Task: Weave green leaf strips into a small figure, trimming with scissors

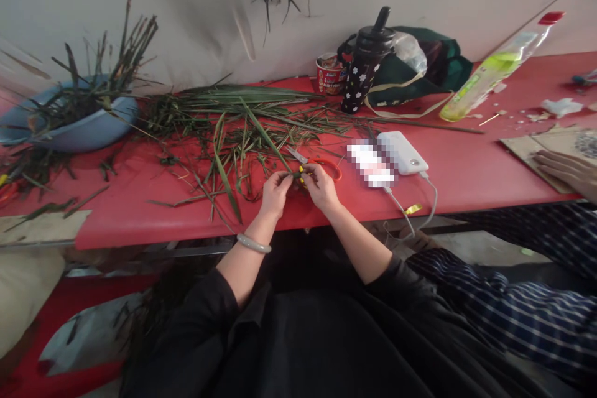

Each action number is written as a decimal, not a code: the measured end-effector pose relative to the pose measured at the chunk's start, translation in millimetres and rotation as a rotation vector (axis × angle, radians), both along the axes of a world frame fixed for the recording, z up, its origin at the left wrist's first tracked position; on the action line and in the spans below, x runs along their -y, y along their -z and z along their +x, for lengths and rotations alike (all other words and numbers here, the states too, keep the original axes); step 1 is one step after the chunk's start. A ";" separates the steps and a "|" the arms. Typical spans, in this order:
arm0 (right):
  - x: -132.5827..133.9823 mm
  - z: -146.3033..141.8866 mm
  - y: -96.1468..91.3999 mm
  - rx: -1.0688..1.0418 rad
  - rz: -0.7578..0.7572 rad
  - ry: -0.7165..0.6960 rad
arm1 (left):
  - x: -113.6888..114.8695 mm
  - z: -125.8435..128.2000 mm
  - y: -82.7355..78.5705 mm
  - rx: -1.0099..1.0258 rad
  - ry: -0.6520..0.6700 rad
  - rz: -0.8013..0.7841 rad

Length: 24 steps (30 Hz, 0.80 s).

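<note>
My left hand [278, 191] is closed, thumb and fingers pinching one end of a small dark green piece of leaf [296, 175]. From the other side my right hand [321, 186] pinches the same piece, so both hands meet over the front of the red table. The piece's exact shape is mostly hidden by my fingertips. Just behind the hands lie scissors [297, 155] with orange-red handles, blades pointing away to the left; yellow spots show between them and my right fingers. Long green leaf blades [261, 127] and cut scraps spread to the left and behind.
A blue basin [88, 127] full of dark stalks stands at the left. Behind are a black flowered tumbler [361, 71], a red cup [329, 74] and a tall bottle [485, 84]. A white power bank [403, 152] with cables lies right. Another person's hand [566, 171] rests on a board.
</note>
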State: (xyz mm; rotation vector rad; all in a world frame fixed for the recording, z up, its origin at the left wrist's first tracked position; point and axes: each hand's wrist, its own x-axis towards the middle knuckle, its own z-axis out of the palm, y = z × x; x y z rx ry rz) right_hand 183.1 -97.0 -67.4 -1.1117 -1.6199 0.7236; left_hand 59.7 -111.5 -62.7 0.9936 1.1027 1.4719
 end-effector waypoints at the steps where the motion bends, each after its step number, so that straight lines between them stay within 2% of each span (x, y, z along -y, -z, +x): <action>1: -0.3 0.0 0.4 -0.018 -0.004 0.001 | -0.6 -0.2 0.6 0.015 -0.004 0.001; 10: 0.0 2.1 -2.1 0.090 -0.031 -0.004 | -0.5 0.6 1.5 0.006 -0.007 0.026; 24: -2.1 3.7 -3.0 0.103 0.005 -0.011 | 0.8 0.7 0.3 -0.091 0.038 0.017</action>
